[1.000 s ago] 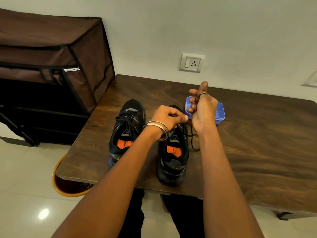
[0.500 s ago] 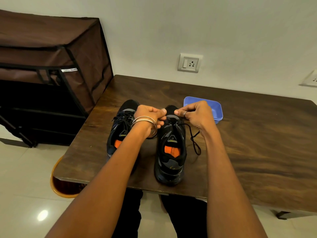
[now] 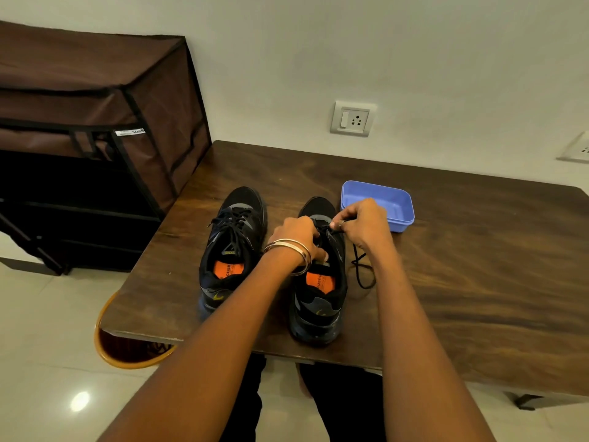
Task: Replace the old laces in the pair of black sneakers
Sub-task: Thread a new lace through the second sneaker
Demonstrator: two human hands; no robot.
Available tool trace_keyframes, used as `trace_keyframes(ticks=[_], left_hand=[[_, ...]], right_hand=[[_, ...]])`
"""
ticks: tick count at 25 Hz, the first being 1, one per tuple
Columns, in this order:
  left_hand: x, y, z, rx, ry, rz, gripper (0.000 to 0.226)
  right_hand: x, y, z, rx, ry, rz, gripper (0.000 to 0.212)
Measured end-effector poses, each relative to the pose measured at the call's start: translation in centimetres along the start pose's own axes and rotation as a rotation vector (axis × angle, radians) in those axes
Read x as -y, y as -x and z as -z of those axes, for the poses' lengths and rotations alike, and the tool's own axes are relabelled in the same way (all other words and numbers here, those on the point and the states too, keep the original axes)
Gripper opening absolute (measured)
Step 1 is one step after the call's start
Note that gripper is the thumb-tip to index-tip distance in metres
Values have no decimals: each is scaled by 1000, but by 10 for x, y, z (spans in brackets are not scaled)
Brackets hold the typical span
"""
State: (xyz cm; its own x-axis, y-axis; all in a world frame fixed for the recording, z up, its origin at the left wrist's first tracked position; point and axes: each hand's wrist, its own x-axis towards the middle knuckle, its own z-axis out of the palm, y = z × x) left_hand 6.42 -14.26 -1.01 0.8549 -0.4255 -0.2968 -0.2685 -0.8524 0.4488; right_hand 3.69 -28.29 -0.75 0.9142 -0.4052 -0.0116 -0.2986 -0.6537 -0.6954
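Two black sneakers with orange insoles stand side by side on the wooden table, toes pointing away from me. The left sneaker is laced. Over the upper eyelets of the right sneaker, my left hand has its fingers curled on the tongue and lace area. My right hand pinches a black lace at the shoe's right eyelets. The lace's loose end trails in a loop on the table to the right of the shoe.
A blue plastic tray sits just behind my right hand. A brown fabric rack stands to the left of the table. An orange-rimmed bin sits on the floor under the table's left corner. A wall socket is behind.
My right hand came down from a raised position above the tray to the right sneaker's eyelets. My left hand stayed at the shoe, shifting slightly lower on the tongue.
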Motion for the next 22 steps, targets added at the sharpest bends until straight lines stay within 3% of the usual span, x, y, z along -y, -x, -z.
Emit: trace_keyframes(ticks=[3,12,18,22], left_hand=[[2,2,2,-48,-1,31,36],[16,-1,4,-142,235,105,23],[25,-10,-1,-133,428,170,20],[26,-12,-3,-136,479,187,18]], right_hand=[[-2,-2,-17,43,75,10,12],[-4,-3,-33,163,170,-18,25],[-1,-4,-32,122,178,79,12],[1,-3,-31,121,237,109,16]])
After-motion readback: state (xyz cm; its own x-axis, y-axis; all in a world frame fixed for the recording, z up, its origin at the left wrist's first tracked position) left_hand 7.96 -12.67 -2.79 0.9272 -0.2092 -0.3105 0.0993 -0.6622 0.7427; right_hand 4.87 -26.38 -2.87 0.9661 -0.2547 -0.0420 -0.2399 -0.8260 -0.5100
